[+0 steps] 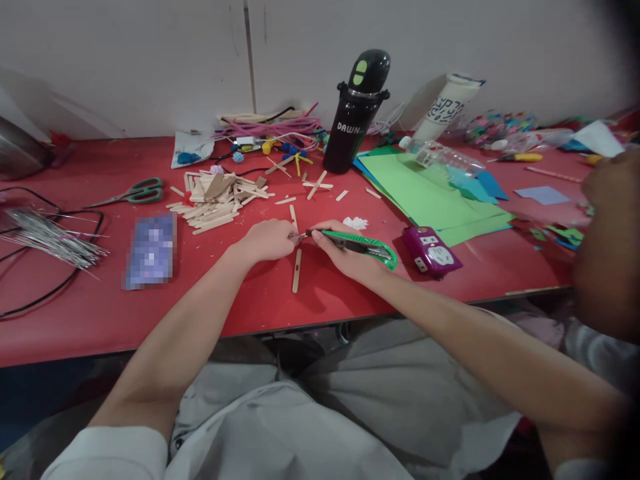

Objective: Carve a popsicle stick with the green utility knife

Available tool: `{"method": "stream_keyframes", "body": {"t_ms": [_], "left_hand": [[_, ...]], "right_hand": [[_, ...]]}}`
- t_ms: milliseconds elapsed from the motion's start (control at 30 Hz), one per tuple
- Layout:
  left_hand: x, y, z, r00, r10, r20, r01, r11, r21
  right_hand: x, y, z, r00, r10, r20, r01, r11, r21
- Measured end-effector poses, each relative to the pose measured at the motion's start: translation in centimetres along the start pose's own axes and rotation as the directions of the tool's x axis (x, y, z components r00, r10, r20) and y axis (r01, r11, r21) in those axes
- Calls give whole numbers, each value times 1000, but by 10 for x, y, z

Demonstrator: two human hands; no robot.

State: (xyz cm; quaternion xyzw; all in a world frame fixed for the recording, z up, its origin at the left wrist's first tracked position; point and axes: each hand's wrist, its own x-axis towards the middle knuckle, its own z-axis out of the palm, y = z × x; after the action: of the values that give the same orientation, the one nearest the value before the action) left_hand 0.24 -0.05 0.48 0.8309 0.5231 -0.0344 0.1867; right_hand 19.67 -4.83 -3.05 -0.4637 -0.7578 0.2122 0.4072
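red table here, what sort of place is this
Probably a craft workspace: a heap of flat wooden craft sticks, sheets of green paper and a green utility knife in the right hand.

Even indoor light, soft shadows under the forearms, dark blurred right edge, perhaps a close head

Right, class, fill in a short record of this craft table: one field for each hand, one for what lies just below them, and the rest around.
Left hand: curled shut at the blade tip; what it pinches is too small to tell
Right hand: grips green utility knife, blade pointing left
Below the hands: one craft stick flat on red table
Behind left: stick pile, scissors
Behind right: black bottle, green paper, purple plug adapter
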Motion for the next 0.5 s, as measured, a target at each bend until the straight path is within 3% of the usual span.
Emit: {"method": "stream_keyframes", "body": {"t_ms": [500], "left_hand": [[0, 0, 1, 1000, 2, -4, -2, 1000, 8]], "right_hand": [[0, 3, 3, 1000, 29, 5, -29, 997, 66]]}}
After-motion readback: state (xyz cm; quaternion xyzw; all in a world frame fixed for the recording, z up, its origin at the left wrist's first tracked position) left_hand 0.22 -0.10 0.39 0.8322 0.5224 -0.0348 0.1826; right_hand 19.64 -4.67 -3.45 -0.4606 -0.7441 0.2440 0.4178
